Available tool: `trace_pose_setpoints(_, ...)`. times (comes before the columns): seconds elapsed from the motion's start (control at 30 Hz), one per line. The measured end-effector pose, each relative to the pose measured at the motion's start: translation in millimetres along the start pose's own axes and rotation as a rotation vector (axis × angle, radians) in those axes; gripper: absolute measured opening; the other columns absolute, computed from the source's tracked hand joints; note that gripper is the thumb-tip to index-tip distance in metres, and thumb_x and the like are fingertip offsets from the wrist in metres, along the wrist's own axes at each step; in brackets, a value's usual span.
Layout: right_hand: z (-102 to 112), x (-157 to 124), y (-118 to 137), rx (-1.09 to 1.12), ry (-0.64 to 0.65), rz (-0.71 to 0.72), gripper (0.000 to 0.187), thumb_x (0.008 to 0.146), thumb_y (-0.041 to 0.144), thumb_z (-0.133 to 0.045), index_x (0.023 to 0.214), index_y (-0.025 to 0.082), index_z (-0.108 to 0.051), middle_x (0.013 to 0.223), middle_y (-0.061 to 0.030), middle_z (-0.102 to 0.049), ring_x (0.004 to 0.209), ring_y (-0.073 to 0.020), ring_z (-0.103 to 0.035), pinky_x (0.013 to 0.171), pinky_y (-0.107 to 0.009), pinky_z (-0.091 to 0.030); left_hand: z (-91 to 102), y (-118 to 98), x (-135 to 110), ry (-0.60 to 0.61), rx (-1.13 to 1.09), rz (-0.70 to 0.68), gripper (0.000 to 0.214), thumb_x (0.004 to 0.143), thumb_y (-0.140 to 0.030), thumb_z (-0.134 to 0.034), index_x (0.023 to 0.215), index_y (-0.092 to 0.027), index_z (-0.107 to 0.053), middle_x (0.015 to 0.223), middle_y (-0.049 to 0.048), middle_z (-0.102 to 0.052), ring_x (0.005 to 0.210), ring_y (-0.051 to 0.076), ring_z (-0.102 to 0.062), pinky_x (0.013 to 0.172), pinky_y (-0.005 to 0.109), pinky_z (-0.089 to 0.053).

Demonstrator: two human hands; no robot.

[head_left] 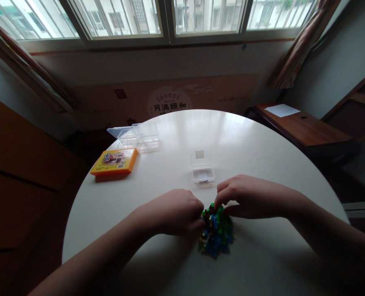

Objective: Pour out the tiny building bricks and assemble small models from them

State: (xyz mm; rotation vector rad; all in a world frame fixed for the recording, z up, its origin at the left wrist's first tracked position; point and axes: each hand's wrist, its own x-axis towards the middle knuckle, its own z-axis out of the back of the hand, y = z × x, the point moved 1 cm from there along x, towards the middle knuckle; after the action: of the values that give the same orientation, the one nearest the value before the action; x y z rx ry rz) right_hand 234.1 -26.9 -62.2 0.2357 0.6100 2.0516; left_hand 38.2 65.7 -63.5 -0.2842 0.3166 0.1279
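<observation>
A small pile of tiny building bricks (216,234), green, blue and brown, lies on the round white table (256,144) close to me. My left hand (173,211) is curled with its fingertips pressed against the pile's left top. My right hand (247,196) pinches at the top of the pile from the right. What either pinch holds is too small to make out. Just beyond the hands lies a small clear plastic box (202,172) with its lid up.
An orange box (115,161) lies at the table's left, with a larger clear plastic case (139,137) open behind it. A wooden side table (306,127) with a white paper stands at the right. Windows and curtains run along the far wall.
</observation>
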Motion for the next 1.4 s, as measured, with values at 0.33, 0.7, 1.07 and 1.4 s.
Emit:
trace_pose_setpoints(0.33, -12, 7, 4, -0.012, 0.045, 0.092, 0.029, 0.088, 0.023, -0.064, 0.113, 0.034, -0.072, 0.088, 0.0015, -0.068, 0.074, -0.0105, -0.060, 0.066, -0.022, -0.041, 7.6, 24, -5, 0.077, -0.275, 0.060, 0.016, 0.083, -0.027, -0.057, 0.086, -0.021, -0.072, 0.078, 0.0002, -0.071, 0.063, 0.013, -0.058, 0.057, 0.024, -0.041)
trace_pose_setpoints(0.7, -8, 3, -1, 0.014, -0.025, 0.057, 0.027, 0.087, 0.022, -0.066, 0.111, 0.034, -0.073, 0.089, 0.0018, -0.068, 0.074, -0.0093, -0.061, 0.067, -0.022, -0.040, 4.9, 25, -4, 0.096, -0.285, 0.057, 0.018, 0.084, -0.029, -0.057, 0.080, -0.020, -0.072, 0.073, 0.0002, -0.070, 0.059, 0.011, -0.056, 0.055, 0.023, -0.040)
trace_pose_setpoints(1.07, -10, 4, -1, -0.014, 0.002, 0.081, 0.020, 0.085, 0.020, -0.066, 0.101, 0.029, -0.076, 0.084, 0.0016, -0.068, 0.070, -0.0090, -0.059, 0.064, -0.022, -0.039, 6.3, 25, -5, 0.150, -0.292, 0.103, 0.014, 0.078, -0.033, -0.066, 0.078, -0.020, -0.072, 0.069, -0.0010, -0.068, 0.057, 0.013, -0.056, 0.051, 0.024, -0.038)
trace_pose_setpoints(1.4, -14, 10, 16, 0.046, 0.081, 0.157, 0.022, 0.087, 0.021, -0.065, 0.105, 0.027, -0.075, 0.093, 0.0001, -0.071, 0.077, -0.0104, -0.063, 0.067, -0.020, -0.041, 7.4, 22, -6, 0.159, -0.241, 0.091, 0.018, 0.078, -0.037, -0.066, 0.076, -0.021, -0.072, 0.067, -0.0005, -0.068, 0.055, 0.013, -0.054, 0.051, 0.024, -0.037)
